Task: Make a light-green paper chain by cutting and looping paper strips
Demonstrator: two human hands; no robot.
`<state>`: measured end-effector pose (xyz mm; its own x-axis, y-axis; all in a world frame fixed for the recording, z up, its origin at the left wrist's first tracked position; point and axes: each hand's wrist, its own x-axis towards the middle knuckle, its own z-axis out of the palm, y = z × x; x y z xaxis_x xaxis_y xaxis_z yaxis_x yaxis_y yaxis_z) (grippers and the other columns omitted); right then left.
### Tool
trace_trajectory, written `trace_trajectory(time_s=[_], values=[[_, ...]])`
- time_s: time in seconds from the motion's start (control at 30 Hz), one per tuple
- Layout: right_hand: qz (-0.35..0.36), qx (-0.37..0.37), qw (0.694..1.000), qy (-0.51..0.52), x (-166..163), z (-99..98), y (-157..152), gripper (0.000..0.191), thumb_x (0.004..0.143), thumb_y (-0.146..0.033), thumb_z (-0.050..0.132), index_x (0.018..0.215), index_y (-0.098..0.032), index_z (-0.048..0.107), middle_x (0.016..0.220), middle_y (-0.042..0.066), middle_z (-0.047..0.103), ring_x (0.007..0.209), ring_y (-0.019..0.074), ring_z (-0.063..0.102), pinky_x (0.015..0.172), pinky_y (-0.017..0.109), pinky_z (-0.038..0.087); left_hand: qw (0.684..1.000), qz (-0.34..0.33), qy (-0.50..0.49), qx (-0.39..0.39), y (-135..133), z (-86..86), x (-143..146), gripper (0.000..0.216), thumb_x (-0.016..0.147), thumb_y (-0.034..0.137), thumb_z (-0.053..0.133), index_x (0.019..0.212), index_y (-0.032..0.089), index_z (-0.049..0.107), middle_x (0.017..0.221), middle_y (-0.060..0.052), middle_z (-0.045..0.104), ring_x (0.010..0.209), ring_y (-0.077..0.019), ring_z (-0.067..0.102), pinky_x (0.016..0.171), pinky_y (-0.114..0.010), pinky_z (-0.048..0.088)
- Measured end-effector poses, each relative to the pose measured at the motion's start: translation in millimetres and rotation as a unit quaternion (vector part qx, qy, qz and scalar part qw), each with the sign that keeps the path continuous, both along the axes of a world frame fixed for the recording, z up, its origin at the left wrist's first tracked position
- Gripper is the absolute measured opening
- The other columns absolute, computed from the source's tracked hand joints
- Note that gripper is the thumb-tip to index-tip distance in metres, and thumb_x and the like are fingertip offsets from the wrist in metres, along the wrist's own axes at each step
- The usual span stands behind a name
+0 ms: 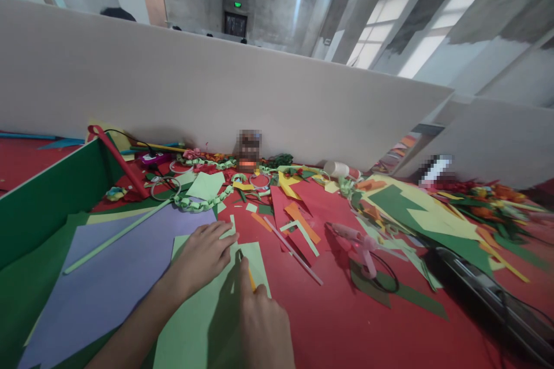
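A sheet of light green paper (194, 317) lies on the red tabletop beneath both hands. My left hand (208, 251) rests palm down on its upper part, holding nothing, with the fingers stretched out. A narrow pale green strip (232, 222) pokes out past those fingertips. Near the sheet's right side, my right hand (264, 317) grips a slim yellow tool (251, 281) with a thin dark tip at the paper; its exact kind is partly hidden by the hand. The index finger is extended along the tool, a short way right of the left fingertips.
Purple paper (112, 259) and a green panel (56, 184) lie to the left. On the right are a pink glue gun (357, 239) with its cord and a long black object (489, 294). Paper scraps and a green paper chain (194, 204) spread before a white partition (216, 92).
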<state>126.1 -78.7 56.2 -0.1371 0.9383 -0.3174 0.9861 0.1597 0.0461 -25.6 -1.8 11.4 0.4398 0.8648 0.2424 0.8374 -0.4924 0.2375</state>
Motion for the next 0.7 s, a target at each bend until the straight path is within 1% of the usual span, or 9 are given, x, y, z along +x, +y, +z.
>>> trace_trajectory(time_s=[0.2,0.27,0.33,0.37,0.43,0.5,0.57,0.63,0.7], values=[[-0.016,0.003,1.000,0.024,7.6,-7.0,-0.7,0.078,0.086,0.008,0.044,0.156,-0.027,0.039,0.088,0.013,0.075,0.072,0.0255,0.078,0.057,0.025,0.054,1.000,0.001,0.014,-0.001,-0.1,-1.5,-1.2,0.037,0.092,0.014,0.052,0.120,0.030,0.070,0.137,-0.005,0.066,0.127,-0.0246,0.058,0.103,-0.041,0.044],[-0.031,-0.009,0.997,0.076,21.4,-13.3,-0.5,0.077,0.089,0.006,0.042,0.158,-0.028,0.034,0.087,0.010,0.076,0.074,0.0250,0.078,0.055,0.023,0.051,0.999,0.035,0.028,0.011,0.5,-4.6,-4.6,0.037,0.094,0.022,0.054,0.129,0.027,0.065,0.139,-0.008,0.064,0.126,-0.0283,0.058,0.102,-0.045,0.044],[-0.062,-0.011,0.984,0.167,42.0,-22.3,-1.4,0.066,0.097,-0.002,0.038,0.159,-0.024,0.031,0.078,0.007,0.076,0.071,0.0238,0.077,0.054,0.023,0.048,0.994,0.096,0.053,0.027,1.9,-7.6,-8.5,0.041,0.095,0.033,0.057,0.134,0.021,0.060,0.137,-0.014,0.064,0.122,-0.0338,0.058,0.098,-0.048,0.045],[-0.087,0.004,0.973,0.213,53.8,-27.2,-2.4,0.059,0.101,-0.009,0.034,0.160,-0.020,0.029,0.074,0.006,0.076,0.069,0.0237,0.077,0.053,0.022,0.047,0.989,0.127,0.068,0.036,2.8,-8.6,-9.9,0.042,0.095,0.038,0.057,0.133,0.018,0.061,0.133,-0.017,0.066,0.119,-0.0357,0.059,0.095,-0.049,0.046],[-0.111,0.056,0.948,0.294,76.9,-35.9,-5.6,0.051,0.108,-0.027,0.028,0.157,-0.017,0.033,0.076,0.007,0.076,0.070,0.0241,0.077,0.056,0.023,0.048,0.980,0.166,0.097,0.049,4.2,-9.6,-10.5,0.038,0.098,0.040,0.054,0.125,0.015,0.064,0.124,-0.019,0.068,0.114,-0.0367,0.060,0.089,-0.048,0.048],[-0.107,0.081,0.924,0.358,96.6,-41.7,-10.0,0.055,0.108,-0.043,0.028,0.154,-0.015,0.038,0.081,0.008,0.077,0.073,0.0246,0.076,0.060,0.024,0.050,0.976,0.176,0.112,0.056,4.8,-9.7,-8.0,0.033,0.101,0.037,0.050,0.117,0.013,0.067,0.112,-0.018,0.071,0.107,-0.0358,0.062,0.085,-0.046,0.048],[-0.098,0.080,0.909,0.397,111.6,-44.4,-15.2,0.059,0.106,-0.055,0.031,0.148,-0.016,0.046,0.093,0.011,0.078,0.083,0.0255,0.077,0.066,0.025,0.052,0.977,0.171,0.112,0.057,4.9,-10.1,-4.6,0.032,0.102,0.036,0.047,0.111,0.013,0.068,0.102,-0.016,0.072,0.102,-0.0351,0.064,0.082,-0.045,0.048],[-0.090,0.071,0.902,0.417,123.1,-45.6,-20.9,0.059,0.103,-0.061,0.032,0.137,-0.020,0.057,0.107,0.013,0.077,0.096,0.0257,0.075,0.076,0.025,0.053,0.981,0.156,0.110,0.046,5.4,-11.1,-3.4,0.032,0.104,0.034,0.044,0.106,0.014,0.069,0.097,-0.014,0.072,0.094,-0.0325,0.067,0.076,-0.041,0.048],[-0.085,0.059,0.900,0.424,132.3,-46.5,-26.1,0.056,0.103,-0.062,0.030,0.125,-0.022,0.063,0.109,0.013,0.077,0.099,0.0247,0.074,0.080,0.025,0.052,0.986,0.123,0.107,0.025,8.0,-11.9,-6.6,0.033,0.106,0.033,0.041,0.101,0.017,0.070,0.096,-0.010,0.073,0.081,-0.0267,0.069,0.066,-0.035,0.046]])
